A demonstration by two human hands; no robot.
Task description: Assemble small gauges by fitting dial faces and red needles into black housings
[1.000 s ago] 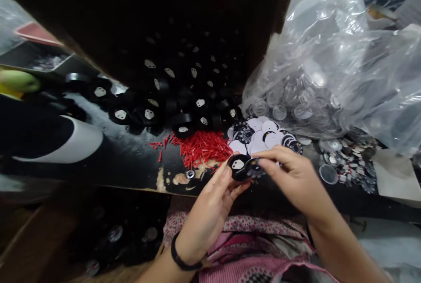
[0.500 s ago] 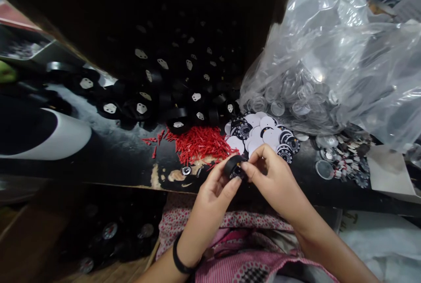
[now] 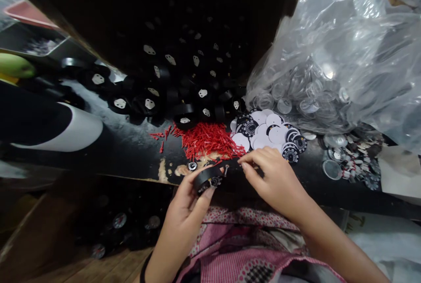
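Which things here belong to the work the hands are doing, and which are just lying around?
Probably for the work:
black round case, in the left hand
red pieces, by the right hand
flat discs, beside red pieces

Probably lying around:
pink tray, far left
green rounded thing, below tray

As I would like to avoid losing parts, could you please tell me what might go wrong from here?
The left hand alone holds the black case, so it could drop if that grip slips. The small round part lies near the front edge of the table and might get knocked off. The red pieces reach the white discs, so the two heaps could mix.
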